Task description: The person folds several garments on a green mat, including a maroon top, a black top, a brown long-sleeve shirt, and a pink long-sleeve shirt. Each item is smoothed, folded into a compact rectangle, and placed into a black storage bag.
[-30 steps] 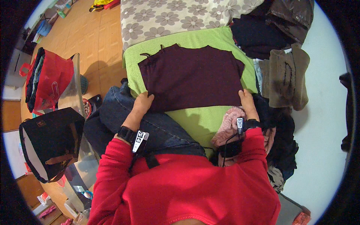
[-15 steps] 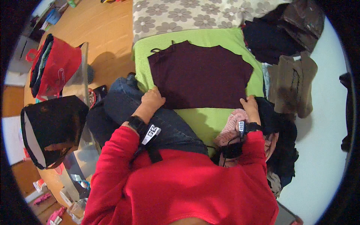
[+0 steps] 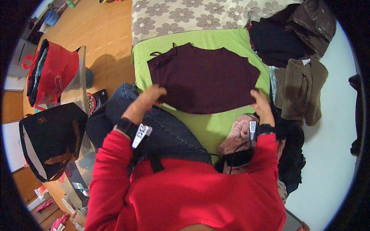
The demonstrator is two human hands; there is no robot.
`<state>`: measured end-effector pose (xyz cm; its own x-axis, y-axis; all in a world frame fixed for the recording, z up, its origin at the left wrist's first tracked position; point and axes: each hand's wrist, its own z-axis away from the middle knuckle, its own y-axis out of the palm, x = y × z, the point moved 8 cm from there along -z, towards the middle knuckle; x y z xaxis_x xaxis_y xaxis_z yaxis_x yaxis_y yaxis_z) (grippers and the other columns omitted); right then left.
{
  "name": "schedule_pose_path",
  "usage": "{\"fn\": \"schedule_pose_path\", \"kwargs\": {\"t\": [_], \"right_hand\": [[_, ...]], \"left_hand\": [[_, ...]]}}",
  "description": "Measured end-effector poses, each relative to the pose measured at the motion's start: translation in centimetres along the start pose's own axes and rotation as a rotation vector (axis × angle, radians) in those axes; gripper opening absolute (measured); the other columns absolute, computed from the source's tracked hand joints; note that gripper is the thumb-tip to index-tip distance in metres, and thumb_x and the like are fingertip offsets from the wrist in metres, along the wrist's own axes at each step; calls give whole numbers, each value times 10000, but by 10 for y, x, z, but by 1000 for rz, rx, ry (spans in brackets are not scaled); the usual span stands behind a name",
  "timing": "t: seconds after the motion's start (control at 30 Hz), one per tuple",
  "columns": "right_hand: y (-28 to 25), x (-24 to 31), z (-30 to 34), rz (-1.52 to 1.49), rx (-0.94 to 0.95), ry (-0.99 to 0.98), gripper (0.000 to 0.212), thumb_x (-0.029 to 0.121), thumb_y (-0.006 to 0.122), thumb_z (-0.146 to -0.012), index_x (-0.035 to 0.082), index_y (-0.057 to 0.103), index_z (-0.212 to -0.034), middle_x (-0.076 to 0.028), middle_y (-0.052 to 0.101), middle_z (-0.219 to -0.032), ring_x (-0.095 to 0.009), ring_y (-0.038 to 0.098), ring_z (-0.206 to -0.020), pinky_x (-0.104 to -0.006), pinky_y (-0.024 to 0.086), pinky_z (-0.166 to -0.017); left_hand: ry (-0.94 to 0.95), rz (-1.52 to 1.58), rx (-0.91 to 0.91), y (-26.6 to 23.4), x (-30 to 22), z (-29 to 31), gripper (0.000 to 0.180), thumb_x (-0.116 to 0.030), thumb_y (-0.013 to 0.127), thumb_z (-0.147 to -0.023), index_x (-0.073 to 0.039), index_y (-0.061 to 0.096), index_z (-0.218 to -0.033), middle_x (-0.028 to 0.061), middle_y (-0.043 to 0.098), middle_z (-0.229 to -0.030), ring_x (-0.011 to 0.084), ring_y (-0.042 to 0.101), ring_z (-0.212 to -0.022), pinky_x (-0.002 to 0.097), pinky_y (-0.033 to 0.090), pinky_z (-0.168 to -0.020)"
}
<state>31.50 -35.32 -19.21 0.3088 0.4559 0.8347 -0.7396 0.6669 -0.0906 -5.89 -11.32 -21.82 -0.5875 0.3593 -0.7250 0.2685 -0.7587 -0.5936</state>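
Note:
A dark maroon top (image 3: pixel 202 79) with thin ties at its upper left lies spread on a lime-green cover (image 3: pixel 200 133). Its lower edge bows toward me, and both lower corners are raised a little. At the lower left corner, my left hand (image 3: pixel 148 99) is closed on the fabric, slightly blurred by motion. My right hand (image 3: pixel 262 103) pinches the lower right corner between thumb and fingers. Both wrists wear dark bands with white tags.
Folded brown clothing (image 3: pixel 302 90) and dark garments (image 3: pixel 273 44) lie to the right. Pink knitwear (image 3: pixel 237 134) sits near my right forearm. A red bag of clothes (image 3: pixel 59 73) and a black bag (image 3: pixel 54 136) stand at left. A flowered cover (image 3: pixel 185 15) lies beyond.
Both lower corners of the top have risen slightly, and its straight lower edge now bows. My left hand has shifted a little left and up; my right hand has moved slightly right and up.

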Motion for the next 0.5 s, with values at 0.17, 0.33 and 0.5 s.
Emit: {"fn": "schedule_pose_path", "kwargs": {"t": [0.17, 0.33, 0.5], "right_hand": [[18, 115, -73, -333, 22, -89, 219, 198, 573, -849, 64, 583, -1021, -57, 618, -978, -205, 595, -897, -365, 495, -815], [16, 257, -79, -445, -11, -354, 194, 183, 631, -810, 70, 582, -960, -67, 610, -947, -209, 582, -878, -343, 489, -718], [11, 261, -35, -463, 62, -494, 314, 152, 623, -819, 35, 543, -1099, -77, 586, -1074, -193, 564, -978, -325, 464, -824]], "left_hand": [[629, -215, -307, -123, -62, -62, 261, -44, 637, -738, -53, 611, -997, 69, 622, -941, 218, 582, -855, 331, 503, -749], [-1, 1144, -469, -234, -71, -113, 170, -149, 629, -794, -95, 608, -953, 59, 615, -919, 220, 573, -814, 346, 489, -687], [241, 1161, -421, -249, -94, -75, 248, -144, 518, -883, 15, 560, -1070, 117, 610, -1018, 217, 583, -924, 347, 504, -793]]}}
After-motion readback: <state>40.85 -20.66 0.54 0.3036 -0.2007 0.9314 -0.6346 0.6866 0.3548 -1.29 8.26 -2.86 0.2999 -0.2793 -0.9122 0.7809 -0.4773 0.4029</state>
